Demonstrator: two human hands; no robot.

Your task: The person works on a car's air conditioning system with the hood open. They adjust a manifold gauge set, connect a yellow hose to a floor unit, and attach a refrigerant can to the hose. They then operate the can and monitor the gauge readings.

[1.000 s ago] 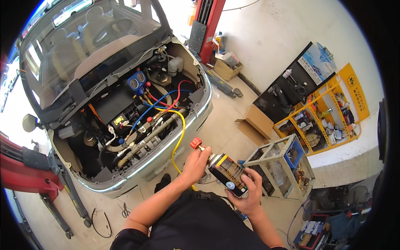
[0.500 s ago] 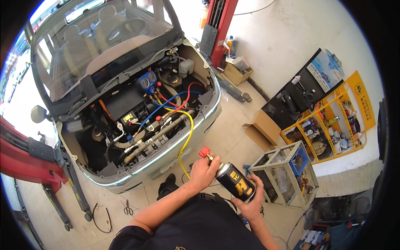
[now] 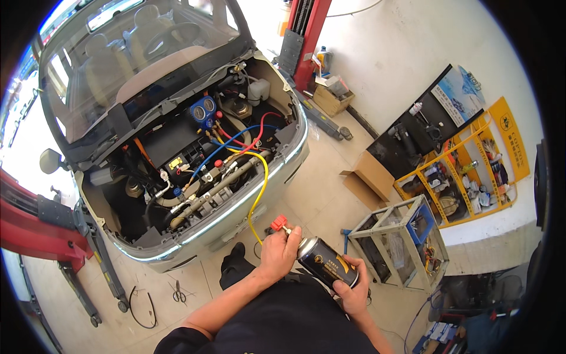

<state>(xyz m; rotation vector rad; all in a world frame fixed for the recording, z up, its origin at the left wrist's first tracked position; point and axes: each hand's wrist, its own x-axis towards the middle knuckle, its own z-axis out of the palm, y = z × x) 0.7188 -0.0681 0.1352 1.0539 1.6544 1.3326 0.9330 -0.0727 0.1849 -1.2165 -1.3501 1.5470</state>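
Note:
In front of my body I hold a black refrigerant can (image 3: 328, 263), tilted with its top toward the upper left. My right hand (image 3: 355, 288) is wrapped round its bottom end. At the can's top, my left hand (image 3: 277, 255) is closed on a can tap valve with a red knob (image 3: 279, 222); the knob sticks out above my fingers. A yellow hose (image 3: 260, 194) runs from the blue manifold gauge set (image 3: 203, 112) in the car's engine bay down toward my left hand, which hides its end. Blue and red hoses (image 3: 262, 133) also lead from the gauges.
The open car front (image 3: 200, 248) stands ahead, between red lift posts (image 3: 306, 44). To the right are a metal frame cart (image 3: 389, 251), a cardboard box (image 3: 368, 180) and a yellow rack (image 3: 457, 203). Scissors (image 3: 177, 292) and a black hose piece (image 3: 134, 312) lie on the floor.
The can has turned about its long axis, so a different side of its label faces up. Both hands and the valve have shifted slightly left and down.

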